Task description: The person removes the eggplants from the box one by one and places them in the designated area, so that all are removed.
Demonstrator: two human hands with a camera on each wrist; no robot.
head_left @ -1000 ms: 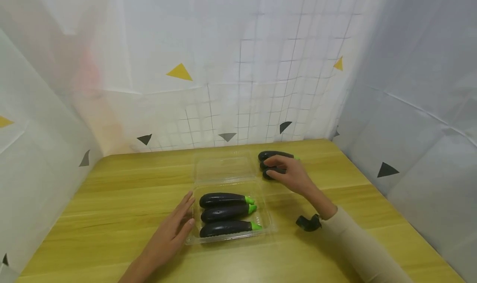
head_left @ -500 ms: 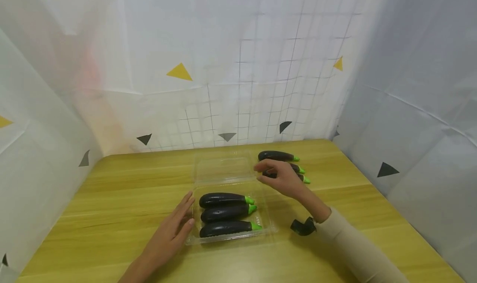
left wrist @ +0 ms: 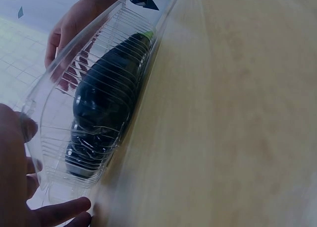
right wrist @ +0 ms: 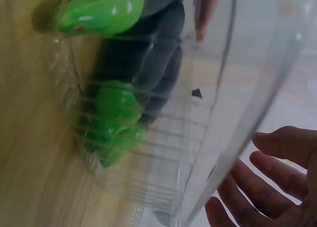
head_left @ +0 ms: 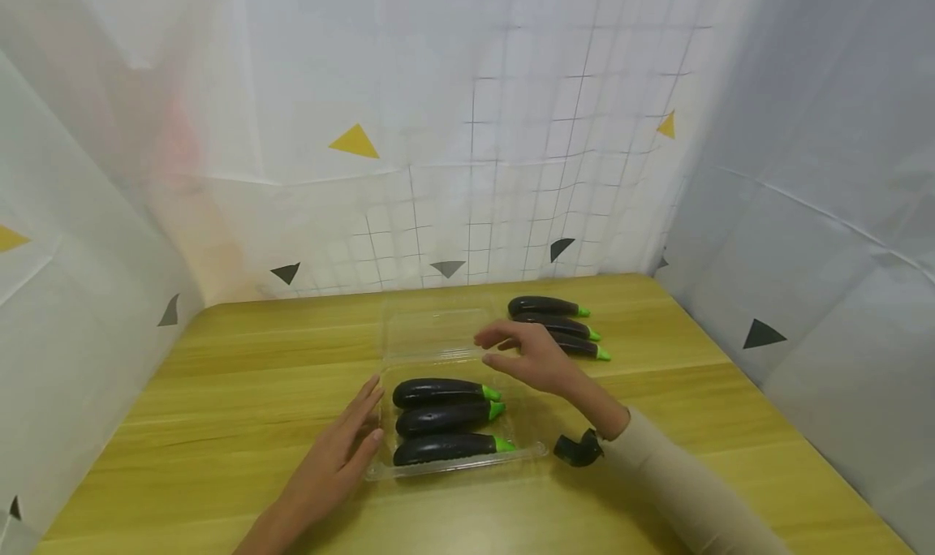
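With three eggplants [head_left: 444, 419] packed in the clear clamshell box [head_left: 536, 449] at lower centre, steadied by the flat left hand [head_left: 338, 458], its lid [head_left: 433, 332] is approached by the empty, loosely spread right hand [head_left: 527, 356], so a grip on the lid's edge seems called for.

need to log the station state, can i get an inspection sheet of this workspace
surface: wooden table, bare wood around the items
job's things: clear clamshell tray lying open, its lid flat behind; three eggplants in the tray; three loose eggplants on the table to the right
clutter: nothing seen
grips: left hand flat against the tray's left edge, fingers straight; right hand over the tray's far right corner, fingers relaxed, holding nothing
cables: nothing seen
surroundings: white sheeting with triangle marks on three sides
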